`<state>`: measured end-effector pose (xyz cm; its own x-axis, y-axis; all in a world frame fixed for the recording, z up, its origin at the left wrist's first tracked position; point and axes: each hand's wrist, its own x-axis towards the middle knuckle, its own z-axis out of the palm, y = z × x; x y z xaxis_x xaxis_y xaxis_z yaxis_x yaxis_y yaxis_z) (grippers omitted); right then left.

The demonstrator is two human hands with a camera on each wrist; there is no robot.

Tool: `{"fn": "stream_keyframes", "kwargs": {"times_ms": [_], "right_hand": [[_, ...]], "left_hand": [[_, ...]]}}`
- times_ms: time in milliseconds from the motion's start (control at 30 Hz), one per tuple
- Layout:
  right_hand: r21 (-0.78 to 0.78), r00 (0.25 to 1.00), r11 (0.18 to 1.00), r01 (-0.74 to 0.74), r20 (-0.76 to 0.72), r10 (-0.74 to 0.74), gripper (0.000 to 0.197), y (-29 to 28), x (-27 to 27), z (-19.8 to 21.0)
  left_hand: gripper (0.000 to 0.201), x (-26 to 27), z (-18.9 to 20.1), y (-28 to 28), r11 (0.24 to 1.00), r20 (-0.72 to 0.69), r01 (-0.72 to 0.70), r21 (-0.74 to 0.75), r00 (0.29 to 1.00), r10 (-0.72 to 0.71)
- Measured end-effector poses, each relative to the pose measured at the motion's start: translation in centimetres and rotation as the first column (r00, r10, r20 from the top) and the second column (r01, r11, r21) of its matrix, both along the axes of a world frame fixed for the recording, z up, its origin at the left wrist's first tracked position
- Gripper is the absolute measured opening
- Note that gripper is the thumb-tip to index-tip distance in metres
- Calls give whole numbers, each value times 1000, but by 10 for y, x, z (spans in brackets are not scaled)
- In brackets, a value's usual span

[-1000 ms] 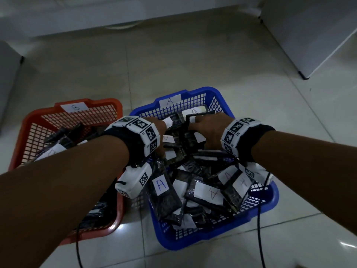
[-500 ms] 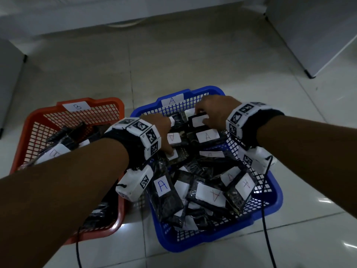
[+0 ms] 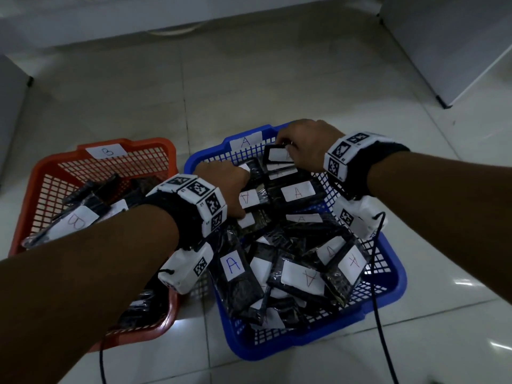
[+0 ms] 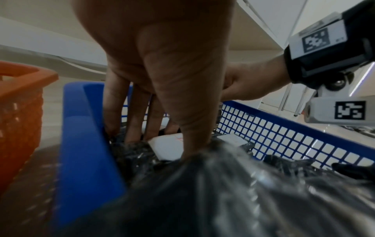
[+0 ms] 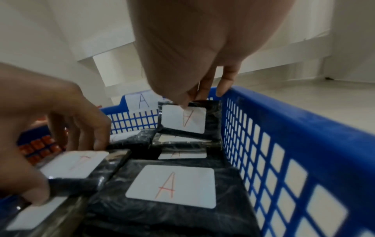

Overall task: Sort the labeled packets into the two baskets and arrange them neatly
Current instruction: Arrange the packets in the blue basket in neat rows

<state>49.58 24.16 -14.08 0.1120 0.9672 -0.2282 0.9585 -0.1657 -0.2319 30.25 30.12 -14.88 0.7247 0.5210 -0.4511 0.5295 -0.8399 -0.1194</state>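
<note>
The blue basket [image 3: 304, 347] labelled A holds several black packets with white A labels. At its far right corner my right hand [image 3: 282, 142] pinches the top edge of one A packet [image 3: 279, 156] that stands tilted against the far wall; in the right wrist view my right hand [image 5: 192, 99] has the thumb in front of this A packet [image 5: 182, 120] and the fingers behind. My left hand [image 3: 235, 189] reaches into the basket's left side. Its thumb and fingers grip another A packet [image 5: 75, 166] lying on the pile. The orange basket [image 3: 155, 141] labelled B holds B packets [image 3: 74, 223].
Both baskets sit side by side on a pale tiled floor [image 3: 249, 79]. A white cabinet [image 3: 443, 51] stands at the back right and a grey panel [image 3: 11, 106] at the left. Black cables [image 3: 379, 328] hang from both wrists beside the baskets.
My right hand has moved from the basket's middle to its far right corner, carrying a packet and standing it against the wall. The left hand has shifted slightly forward on the pile.
</note>
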Motion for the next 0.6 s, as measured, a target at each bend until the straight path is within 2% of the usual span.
{"fn": "stream_keyframes", "kwargs": {"times_ms": [167,333,467,600], "right_hand": [[85,996,996,19,89,-26,36,0,-7,-4],[-39,981,996,-74,179,80,47,0,-11,-10],[-78,980,988,-133,138,143,35,4,-15,-9],[-53,986,993,-108,121,113,40,0,-16,-15]], "left_hand": [[49,-4,0,0,1000,8,-18,5,1000,18],[51,-7,-4,2,999,50,-28,-26,998,29],[50,-8,-5,3,998,95,-28,-53,995,33],[49,-12,-8,3,996,138,-63,-69,988,72]]}}
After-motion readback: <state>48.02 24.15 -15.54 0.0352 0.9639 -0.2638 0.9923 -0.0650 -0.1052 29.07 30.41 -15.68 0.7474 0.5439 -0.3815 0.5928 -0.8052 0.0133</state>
